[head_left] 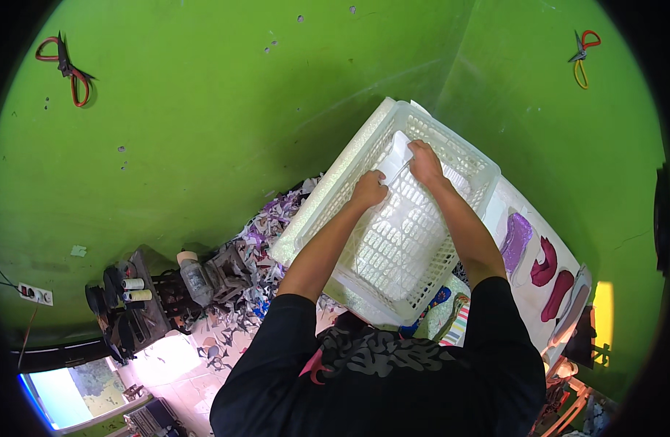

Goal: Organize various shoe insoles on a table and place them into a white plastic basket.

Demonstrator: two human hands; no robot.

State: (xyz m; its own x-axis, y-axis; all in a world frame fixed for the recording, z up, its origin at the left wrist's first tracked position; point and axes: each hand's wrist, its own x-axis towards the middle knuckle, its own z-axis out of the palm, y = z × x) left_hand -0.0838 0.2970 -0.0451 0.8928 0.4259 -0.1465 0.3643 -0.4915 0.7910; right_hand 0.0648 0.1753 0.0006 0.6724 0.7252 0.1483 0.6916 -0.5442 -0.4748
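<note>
A white plastic basket [457,141] with slotted walls and floor lies at a slant in front of me. Both my hands reach inside it, toward its far end. My left hand [369,189] is closed at the near left edge of a smooth white piece [395,158], its thumb and fingers pinching it. At the piece's right side, my right hand [425,164] has its fingers curled over the edge. What exactly the white piece is, I cannot make out. Light shows through the basket's floor slots beneath my arms.
Right of the basket, a white table [542,309] carries a purple glittery piece [516,239] and dark red shoe parts [545,262]. Scraps [266,226] heap along the green wall at left, near a bottle [195,278] and thread spools [138,295]. Scissors [65,69] hang above.
</note>
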